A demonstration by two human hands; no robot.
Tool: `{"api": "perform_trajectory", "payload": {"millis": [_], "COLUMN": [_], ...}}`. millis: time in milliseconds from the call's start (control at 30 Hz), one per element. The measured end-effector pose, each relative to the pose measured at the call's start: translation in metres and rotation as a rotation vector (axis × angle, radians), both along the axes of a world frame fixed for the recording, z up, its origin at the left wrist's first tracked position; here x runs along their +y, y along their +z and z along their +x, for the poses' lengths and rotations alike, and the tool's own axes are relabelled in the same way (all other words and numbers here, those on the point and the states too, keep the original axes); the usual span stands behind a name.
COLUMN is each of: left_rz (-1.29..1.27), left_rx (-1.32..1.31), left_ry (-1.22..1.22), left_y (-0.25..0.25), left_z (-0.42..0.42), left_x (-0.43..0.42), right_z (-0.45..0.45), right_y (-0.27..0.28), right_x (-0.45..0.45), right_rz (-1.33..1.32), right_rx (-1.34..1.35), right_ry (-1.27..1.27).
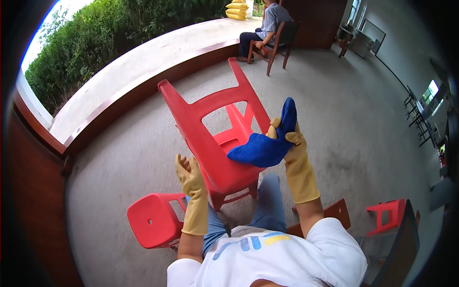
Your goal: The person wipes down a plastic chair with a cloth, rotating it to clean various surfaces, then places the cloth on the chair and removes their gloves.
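Observation:
A red plastic stool (221,133) is tipped in front of me, two of its legs pointing up and away. My right hand (292,138), in a yellow rubber glove, grips a blue cloth (263,150). The cloth hangs down over the right part of the stool, with one end sticking up above my fingers. At the stool's left side is my left hand (188,171), gloved as well, its fingers loosely curled and apart with nothing held. Whether it touches the stool's edge I cannot tell. Through the stool's opening more red plastic (234,129) shows.
Another red stool (153,221) is by my left leg, and a further one (389,215) stands at the right. A person (272,26) sits on a wooden chair (282,40) near the low ledge (201,57). Yellow sacks (236,9) are piled outside by the hedge.

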State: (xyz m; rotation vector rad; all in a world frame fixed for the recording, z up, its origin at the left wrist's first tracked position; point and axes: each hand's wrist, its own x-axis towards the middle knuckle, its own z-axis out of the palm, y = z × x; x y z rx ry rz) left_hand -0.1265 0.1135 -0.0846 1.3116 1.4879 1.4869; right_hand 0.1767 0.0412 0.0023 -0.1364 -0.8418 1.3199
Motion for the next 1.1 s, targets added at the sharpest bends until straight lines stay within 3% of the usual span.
{"api": "perform_trajectory", "payload": {"millis": [67,133,200,300,367,533,700,800,833,1000,1100], "left_rz": [0.229,0.364,0.216,0.252,0.367,0.540,0.562,-0.039,-0.059,-0.192,-0.097], "left_rx": [0.167,0.192,0.236,0.294,0.332,0.192,0.046,-0.206,-0.177,-0.533,-0.534], "left_ry": [-0.034,-0.438,-0.714,-0.842,-0.835,-0.713,-0.499,-0.589,-0.541,-0.855,-0.840], "left_y": [0.033,0.067,0.104,0.140,0.127,0.109,0.133,0.168,0.172,0.166,0.174], "left_z": [0.006,0.018,0.033,0.060,0.068,0.073,0.075,0.064,0.064,0.050,0.053], "left_x": [-0.012,-0.023,-0.043,-0.048,-0.035,-0.025,-0.037,-0.048,-0.046,-0.016,-0.022], "right_z": [-0.008,-0.016,-0.023,-0.031,-0.038,-0.034,-0.020,-0.022,-0.022,-0.002,0.003], "right_y": [0.012,0.026,0.039,0.057,0.067,0.067,0.051,0.044,0.045,0.029,0.023], "right_x": [-0.007,-0.016,-0.019,-0.022,-0.031,-0.032,-0.030,-0.031,-0.032,-0.034,-0.036], "right_rz": [-0.014,-0.042,0.004,0.115,0.100,-0.005,-0.232,-0.344,-0.377,-0.412,-0.144], "right_rx": [-0.047,-0.169,-0.309,-0.517,-0.629,-0.512,-0.534,-0.553,-0.557,-0.537,-0.300], "right_ry": [-0.064,-0.149,-0.203,-0.310,-0.462,-0.785,-0.910,-0.944,-0.955,-0.835,-0.720]}}
